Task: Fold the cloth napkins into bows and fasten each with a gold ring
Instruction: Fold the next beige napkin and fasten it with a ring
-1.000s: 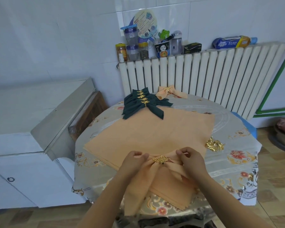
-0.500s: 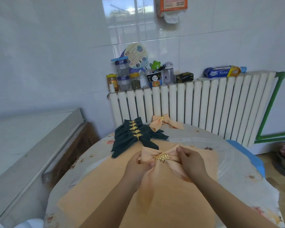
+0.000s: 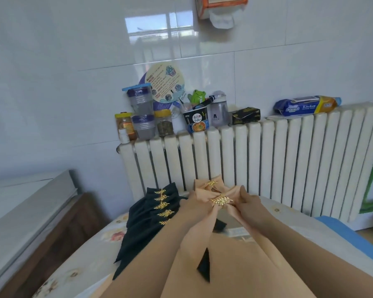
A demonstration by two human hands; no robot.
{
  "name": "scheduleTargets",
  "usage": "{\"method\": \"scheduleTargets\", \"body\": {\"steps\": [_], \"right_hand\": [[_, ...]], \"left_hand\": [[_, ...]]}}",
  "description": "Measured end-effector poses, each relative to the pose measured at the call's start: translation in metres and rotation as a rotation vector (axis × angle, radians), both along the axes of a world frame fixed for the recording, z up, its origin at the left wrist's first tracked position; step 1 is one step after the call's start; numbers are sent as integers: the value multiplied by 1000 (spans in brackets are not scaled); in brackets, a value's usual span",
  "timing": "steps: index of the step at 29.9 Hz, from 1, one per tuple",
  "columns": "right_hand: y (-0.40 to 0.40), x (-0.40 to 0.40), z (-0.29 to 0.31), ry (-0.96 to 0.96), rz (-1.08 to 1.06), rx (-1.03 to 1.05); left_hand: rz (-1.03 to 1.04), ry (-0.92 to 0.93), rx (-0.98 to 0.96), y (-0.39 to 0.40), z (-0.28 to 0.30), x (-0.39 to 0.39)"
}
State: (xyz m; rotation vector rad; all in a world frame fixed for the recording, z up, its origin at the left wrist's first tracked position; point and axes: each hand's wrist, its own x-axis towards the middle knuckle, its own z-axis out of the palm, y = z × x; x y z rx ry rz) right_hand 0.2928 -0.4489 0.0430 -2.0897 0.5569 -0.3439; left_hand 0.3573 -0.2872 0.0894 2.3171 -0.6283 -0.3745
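The peach bow (image 3: 215, 198), w/ its gold ring (image 3: 221, 200) at centre, has been carried further toward the table's (image 3: 91, 263) far edge than 0.5 s ago; it is now held just in front of the finished peach bow (image 3: 209, 184) by the radiator (image 3: 267, 160). Left hand (image 3: 186, 206) is pinched shut on the bow's left loop, right hand (image 3: 249, 204) on its right loop. Dark green bows (image 3: 157, 211) are stacked at the far-left edge, unmoved. Flat peach napkins (image 3: 246, 272) lie beneath the arms.
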Motion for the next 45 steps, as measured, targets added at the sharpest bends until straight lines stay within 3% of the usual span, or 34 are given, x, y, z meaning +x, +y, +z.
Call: {"method": "scheduleTargets", "body": {"steps": [2,6,12,15,19,24,28,33,45], "right_hand": [[-19,23,6,3,-14,25],[-34,61,20,-12,-100,-100],[-58,124,0,-233,-334,-25],[-64,145,-26,-169,-403,-147],[-70,154,-66,69,-242,-189],[-72,153,-92,220,-145,-535],[-68,148,-102,383,-63,-672],[-53,118,-79,315,-75,-722],[52,-39,-18,171,109,-876]], "left_hand": [[-34,26,42,-26,7,26],[28,-121,139,-64,-15,90],[231,-187,-223,-101,-47,138],[282,-195,-362,-109,-72,147],[226,-257,-134,-115,-117,158],[160,-422,168,-114,-138,151],[133,-388,330,-112,-129,146],[140,-481,219,-87,-105,125],[25,-475,168,23,-64,-39]]}}
